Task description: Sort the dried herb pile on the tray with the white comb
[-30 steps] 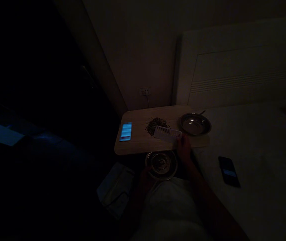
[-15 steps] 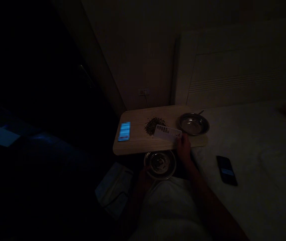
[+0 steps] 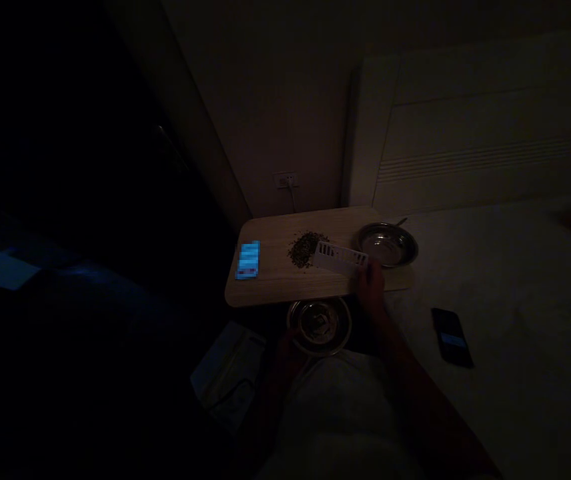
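My right hand (image 3: 371, 285) is closed on the right end of a white slotted plastic strip (image 3: 339, 261). The strip's left end reaches the edge of a heap of small dark bits (image 3: 306, 249), perhaps seeds or grains, on a light wooden board (image 3: 275, 285). Below the board's front edge, my left hand (image 3: 291, 350) grips the left rim of a shiny metal bowl (image 3: 344, 339). Something lies in that bowl, too dark to name. A second metal bowl (image 3: 411, 259) stands on the board's right end, with a handle (image 3: 401, 222) sticking out behind it.
A lit phone (image 3: 248, 260) lies on the board's left end. A dark phone (image 3: 451, 337) rests on the white bed (image 3: 505, 380) at right. A wall socket (image 3: 285, 180) with a cord sits behind the board. A pale box or bag (image 3: 228, 377) stands lower left. The room is dim.
My right hand and the slotted strip have moved slightly to the right, drawing the strip's left end back from the middle of the heap. My left hand and its bowl stay in place.
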The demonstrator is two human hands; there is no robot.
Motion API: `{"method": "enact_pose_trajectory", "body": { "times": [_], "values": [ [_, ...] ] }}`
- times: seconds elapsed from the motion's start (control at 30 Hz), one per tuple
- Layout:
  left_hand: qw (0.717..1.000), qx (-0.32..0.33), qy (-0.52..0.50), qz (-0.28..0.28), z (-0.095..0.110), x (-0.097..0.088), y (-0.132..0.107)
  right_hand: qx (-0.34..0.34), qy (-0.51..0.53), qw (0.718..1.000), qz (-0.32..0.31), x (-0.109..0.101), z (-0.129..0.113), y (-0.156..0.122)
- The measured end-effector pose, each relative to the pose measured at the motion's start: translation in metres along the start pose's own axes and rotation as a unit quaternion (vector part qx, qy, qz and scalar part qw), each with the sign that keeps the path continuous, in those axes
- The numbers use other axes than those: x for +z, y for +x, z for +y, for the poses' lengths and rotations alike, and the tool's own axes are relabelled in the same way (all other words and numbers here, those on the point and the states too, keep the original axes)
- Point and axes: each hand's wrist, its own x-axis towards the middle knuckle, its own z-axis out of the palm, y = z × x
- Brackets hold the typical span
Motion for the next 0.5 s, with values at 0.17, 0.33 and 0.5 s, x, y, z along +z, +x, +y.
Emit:
{"method": "enact_pose_trajectory", "body": {
  "times": [0.17, 0.33, 0.5],
  "values": [
    [0.999, -0.033, -0.003, -0.021, -0.002, 0.007, 0.008, -0.007, 0.003, 1.000, -0.005, 0.001, -0.001, 0.003],
    [0.999, 0.029, 0.010, 0.012, -0.001, -0.001, 0.003, 0.004, 0.023, 1.000, -0.015, -0.005, 0.001, 0.002],
    [1.000, 0.004, -0.005, 0.001, 0.001, 0.002, -0.001, -0.003, 0.024, 1.000, 0.001, 0.000, 0.002, 0.005]
  ]
}}
